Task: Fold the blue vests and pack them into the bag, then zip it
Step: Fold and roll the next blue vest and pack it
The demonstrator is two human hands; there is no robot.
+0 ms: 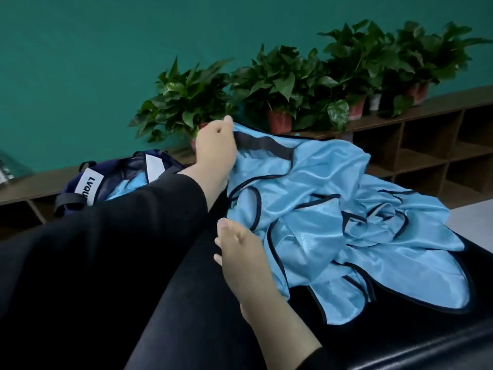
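Observation:
Several light blue vests (pixel 333 209) with dark trim lie in a crumpled pile on a black padded surface (pixel 400 343). My left hand (pixel 216 148) grips the far edge of the top vest and holds it lifted. At the near edge of that same vest, my right hand (pixel 240 252) grips the fabric, its fingers hidden under the cloth. A navy bag (pixel 80 188) with a white label stands open to the left, behind my left sleeve. Some light blue fabric (pixel 125 185) shows inside it.
Several potted green plants (pixel 280 84) stand in a row on a low wooden shelf unit (pixel 426 145) with open cubbies, against a teal wall. A pale surface (pixel 477 217) shows at the right edge.

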